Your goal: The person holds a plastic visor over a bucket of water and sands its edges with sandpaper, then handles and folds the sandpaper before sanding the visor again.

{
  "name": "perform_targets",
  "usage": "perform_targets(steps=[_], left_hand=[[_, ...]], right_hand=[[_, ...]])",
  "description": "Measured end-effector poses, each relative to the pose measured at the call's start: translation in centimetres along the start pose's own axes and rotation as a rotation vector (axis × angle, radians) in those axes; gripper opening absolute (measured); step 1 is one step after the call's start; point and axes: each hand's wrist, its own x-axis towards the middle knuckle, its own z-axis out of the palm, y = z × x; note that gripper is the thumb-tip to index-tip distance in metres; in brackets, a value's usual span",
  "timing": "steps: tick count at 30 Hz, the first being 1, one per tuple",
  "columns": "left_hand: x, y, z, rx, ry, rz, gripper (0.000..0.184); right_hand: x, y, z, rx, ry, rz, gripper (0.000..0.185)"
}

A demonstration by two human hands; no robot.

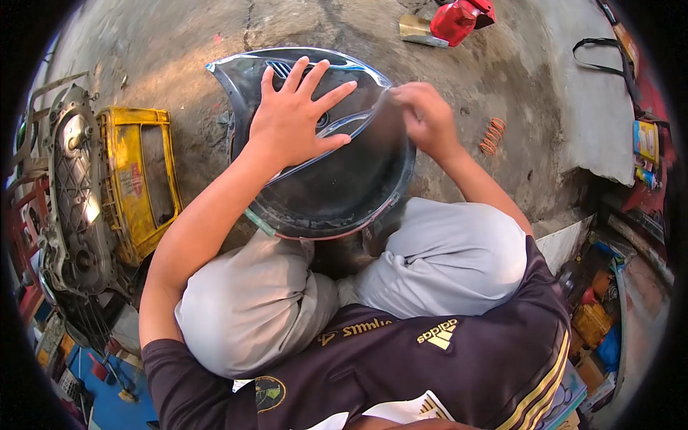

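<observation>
in the head view, we look down at a big dark shell (326, 197) with a shiny silver edge (369, 70) along its top. it is right in front of us, close to our knees in gray pants (455, 251). we cannot tell if it is one piece or more. our left hand (290, 118) lies flat on the shell, with its fingers spread wide. our right hand (424, 118) is by the right edge of the shell, with its fingers curled. it is blurry, so we cannot tell if it pinches anything. to the right, an orange spring (492, 136) lies on the gray floor (502, 79). a red thing (457, 21) is up past the shell. on our left, we see a yellow frame (123, 208), and just beside it a gray metal cover (72, 186) with holes.
</observation>
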Motion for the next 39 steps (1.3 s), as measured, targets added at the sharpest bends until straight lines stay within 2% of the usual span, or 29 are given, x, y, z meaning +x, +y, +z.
perform_targets(steps=[3, 6, 8, 10, 12, 14, 16, 18, 20, 22, 26, 34, 36, 39], left_hand=[[0.2, 0.1, -0.2, 0.004, -0.002, -0.001, 0.089], [0.1, 0.0, -0.2, 0.002, -0.012, 0.002, 0.089], [0.3, 0.1, -0.1, -0.001, -0.008, 0.001, 0.089], [0.2, 0.0, 0.0, -0.009, -0.005, 0.003, 0.088], [0.2, 0.0, 0.0, -0.007, -0.003, 0.007, 0.088], [0.2, 0.1, 0.0, -0.007, 0.001, 0.005, 0.088], [0.2, 0.0, -0.2, -0.009, -0.004, 0.007, 0.088], [0.2, 0.2, -0.4, -0.007, 0.000, 0.007, 0.088], [0.3, 0.1, -0.2, -0.008, 0.003, 0.007, 0.088], [0.2, 0.0, 0.2, -0.012, 0.032, 0.016, 0.088], [0.3, -0.1, -0.1, -0.003, 0.017, 0.009, 0.088], [0.1, 0.0, 0.0, -0.029, 0.025, 0.001, 0.088], [0.0, 0.0, 0.1, -0.019, 0.015, 0.000, 0.088], [0.2, 0.0, 0.1, -0.008, 0.014, 0.001, 0.088]], right_hand=[[0.3, -1.3, 0.0, -0.038, -0.133, -0.187, 0.030], [0.8, 0.8, 0.2, -0.026, -0.031, -0.046, 0.031], [0.4, -0.2, -0.1, -0.057, -0.052, -0.081, 0.030], [0.4, -1.5, 0.2, -0.068, -0.110, -0.206, 0.030], [0.4, 0.4, 0.0, -0.046, -0.144, -0.198, 0.031], [0.4, 1.8, 0.0, -0.045, -0.070, -0.095, 0.032], [0.3, -0.3, -0.1, -0.075, -0.091, -0.137, 0.036], [0.2, -1.9, 0.4, -0.072, -0.175, -0.281, 0.031], [0.4, -0.5, 0.3, -0.046, -0.176, -0.255, 0.032], [0.7, 0.0, 0.4, -0.036, -0.033, -0.076, 0.034], [-0.4, -2.2, 0.8, -0.105, -0.182, -0.266, 0.041], [0.4, -0.7, -0.2, -0.150, -0.234, -0.275, 0.044], [1.0, 0.1, -0.7, -0.181, -0.158, -0.170, 0.043], [0.5, -1.9, 0.1, -0.166, -0.224, -0.284, 0.041]])
